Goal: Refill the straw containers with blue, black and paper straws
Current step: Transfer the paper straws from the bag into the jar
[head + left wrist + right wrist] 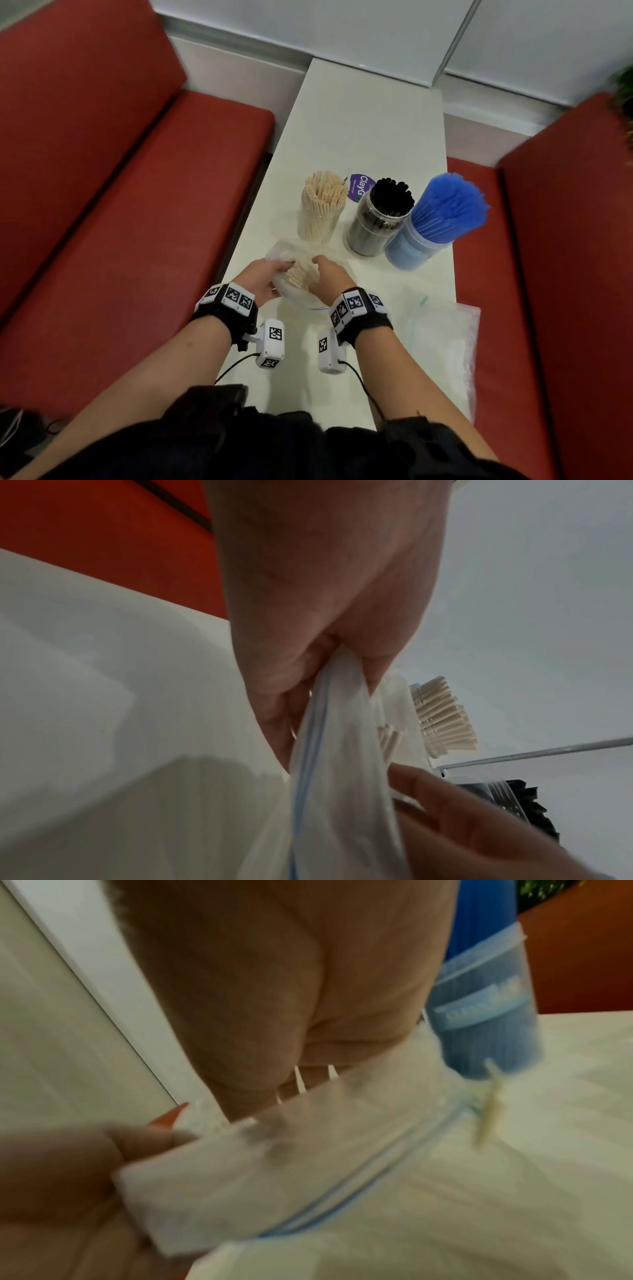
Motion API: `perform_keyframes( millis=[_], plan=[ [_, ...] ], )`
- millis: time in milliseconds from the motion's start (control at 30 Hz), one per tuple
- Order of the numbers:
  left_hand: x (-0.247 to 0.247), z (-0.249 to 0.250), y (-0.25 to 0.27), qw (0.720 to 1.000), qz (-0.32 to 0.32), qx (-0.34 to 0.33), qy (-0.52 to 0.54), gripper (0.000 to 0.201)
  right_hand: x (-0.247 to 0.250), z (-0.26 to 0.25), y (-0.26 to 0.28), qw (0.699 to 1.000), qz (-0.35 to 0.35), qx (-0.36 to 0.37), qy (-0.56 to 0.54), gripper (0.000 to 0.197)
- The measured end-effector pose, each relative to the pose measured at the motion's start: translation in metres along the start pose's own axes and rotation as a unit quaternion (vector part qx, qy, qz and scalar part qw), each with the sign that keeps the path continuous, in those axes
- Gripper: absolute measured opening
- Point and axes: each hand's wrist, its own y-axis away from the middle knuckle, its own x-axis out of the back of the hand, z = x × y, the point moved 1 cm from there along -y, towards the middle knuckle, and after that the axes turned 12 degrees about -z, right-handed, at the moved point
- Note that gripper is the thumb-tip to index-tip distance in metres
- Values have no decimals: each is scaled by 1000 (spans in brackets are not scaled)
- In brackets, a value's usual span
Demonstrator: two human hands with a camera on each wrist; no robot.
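Low in the middle of the head view, both hands work at a clear, floppy plastic bag (310, 274) lying on a smooth white table (370, 130). The bag has a thin blue zip line along its mouth, seen best in the left wrist view. Inside it sits a small bunch of pale paper straws (298, 274) — thin, stiff tubes with round open ends.

The left hand (259, 281) pinches the bag's edge, with fingers and thumb curled tight on the plastic. The right hand (329, 277) is curled around the other side of the bag, near the straws. The right wrist view is blurry, so I cannot tell if those fingers grip the straws too.

Just above the hands in the head view stand three round, clear tubs in a row. The left tub (320, 209) is packed with paper straws standing up. The middle tub (376, 219) holds black straws, and the right tub (419, 240) holds shiny blue straws that fan out at the top.

Behind the tubs lies a purple sticker (359, 186) with white letters that read "ClayG" — the rest is hidden.

Another flat clear bag (442, 346) lies at the lower right of the table. Red padded seats (102, 205) sit on both sides.
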Motion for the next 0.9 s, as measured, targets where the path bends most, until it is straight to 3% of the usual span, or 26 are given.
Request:
perform_keyframes(
  millis=[167,367,567,767,900],
  plan=[
    [-10,4,9,1000,-5,6,-25,23,-20,13,9,995,53,22,-77,48],
    [-22,10,18,998,-32,18,-56,17,-21,12,18,996,78,30,-31,26],
    [-23,13,18,1000,-5,7,-25,33,-16,15,24,989,116,37,-82,23],
    [-17,12,15,1000,7,3,-12,33,-1,15,23,971,150,74,-174,18],
    [-17,17,14,1000,-3,3,-13,33,3,14,19,974,114,75,-180,12]
  ],
)
